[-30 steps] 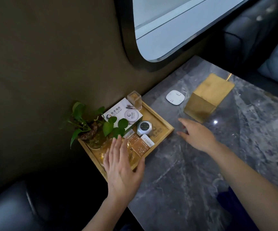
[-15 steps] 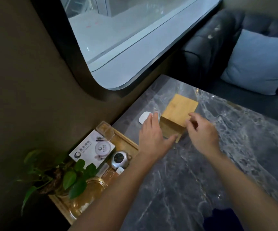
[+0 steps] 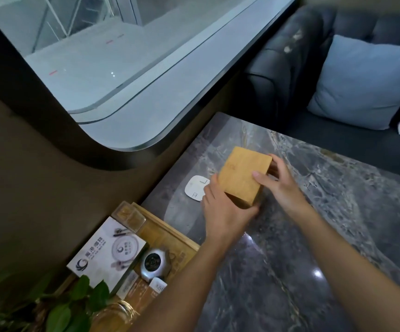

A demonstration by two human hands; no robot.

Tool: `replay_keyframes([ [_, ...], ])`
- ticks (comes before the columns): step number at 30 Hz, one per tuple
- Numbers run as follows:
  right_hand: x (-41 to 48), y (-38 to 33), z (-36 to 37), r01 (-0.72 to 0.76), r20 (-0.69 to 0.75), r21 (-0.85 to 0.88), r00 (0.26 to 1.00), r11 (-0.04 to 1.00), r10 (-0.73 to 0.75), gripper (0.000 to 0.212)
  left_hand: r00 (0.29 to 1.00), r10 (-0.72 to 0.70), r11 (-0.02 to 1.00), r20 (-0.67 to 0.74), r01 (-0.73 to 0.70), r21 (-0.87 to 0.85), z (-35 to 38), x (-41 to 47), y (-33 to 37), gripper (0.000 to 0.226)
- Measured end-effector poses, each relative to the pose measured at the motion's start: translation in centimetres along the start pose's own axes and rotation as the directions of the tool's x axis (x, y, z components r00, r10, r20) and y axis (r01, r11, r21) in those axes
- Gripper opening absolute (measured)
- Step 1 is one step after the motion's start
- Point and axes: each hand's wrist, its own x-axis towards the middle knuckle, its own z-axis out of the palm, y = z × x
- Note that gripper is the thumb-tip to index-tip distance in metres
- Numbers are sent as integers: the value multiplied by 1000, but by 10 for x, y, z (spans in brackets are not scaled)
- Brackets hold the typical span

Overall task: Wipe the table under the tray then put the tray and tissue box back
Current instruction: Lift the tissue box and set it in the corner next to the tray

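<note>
A wooden tissue box (image 3: 241, 177) stands on the grey marble table (image 3: 302, 236), a little away from the wall. My left hand (image 3: 223, 207) grips its near left side and bottom corner. My right hand (image 3: 280, 185) grips its right side, thumb across the top face. The box looks tilted; whether it is lifted off the table I cannot tell. A wooden tray (image 3: 170, 236) sits at the table's near left against the wall, carrying a white card, a small round device, small boxes, a glass jar and a green plant.
A flat white square pad (image 3: 195, 189) lies on the table just left of the box, partly behind my left hand. A curved window is set in the wall at the left. Beyond the table stands a dark sofa with a pale blue cushion (image 3: 366, 82).
Both hands went from the tray area to the tissue box and closed on its sides. My view shifted up and away from the tray.
</note>
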Motion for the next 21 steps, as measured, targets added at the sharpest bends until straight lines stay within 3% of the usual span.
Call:
replay_keyframes([
  [2, 1, -7, 6, 29, -24, -145, 999, 989, -33, 67, 992, -89, 972, 88, 106, -210, -10, 7, -5, 101],
  [5, 1, -18, 20, 49, -74, -507, 992, 860, -100, 68, 926, -240, 753, 291, 366, -547, -22, 10, -14, 83],
  [9, -3, -17, 36, 40, -32, -581, 997, 813, -72, 69, 849, -354, 581, 392, 528, -619, -23, 5, -27, 66],
  [15, 1, -7, 51, 52, 2, -743, 997, 668, -75, 69, 702, -517, 245, 490, 670, -701, -25, 7, -18, 33],
  [18, 3, -7, 55, 17, -23, -747, 998, 665, -52, 68, 631, -596, 214, 496, 720, -660, -28, 10, -15, 21],
  [21, 0, -6, 62, 32, -25, -788, 996, 615, -84, 66, 628, -622, 242, 468, 722, -648, -30, 13, -12, 21],
])
